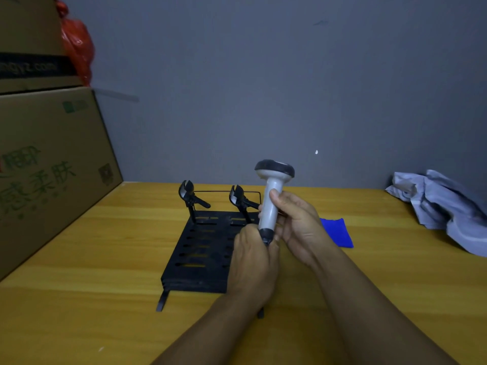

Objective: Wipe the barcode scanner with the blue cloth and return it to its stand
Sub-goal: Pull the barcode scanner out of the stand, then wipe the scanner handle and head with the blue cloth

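Note:
The grey barcode scanner (272,192) with a dark head is held upright above the black slotted stand (200,248). My right hand (297,225) grips the middle of its handle. My left hand (254,262) is closed around the dark lower end of the handle. The blue cloth (337,231) lies flat on the wooden table to the right, partly hidden behind my right hand. Neither hand touches the cloth. Two black clamp holders (188,194) stand at the back of the stand.
Large cardboard boxes (50,164) are stacked along the table's left side with a red plastic bag (77,46) on top. A crumpled grey bag (445,209) lies at the right rear. A grey wall runs behind the wooden table (92,299).

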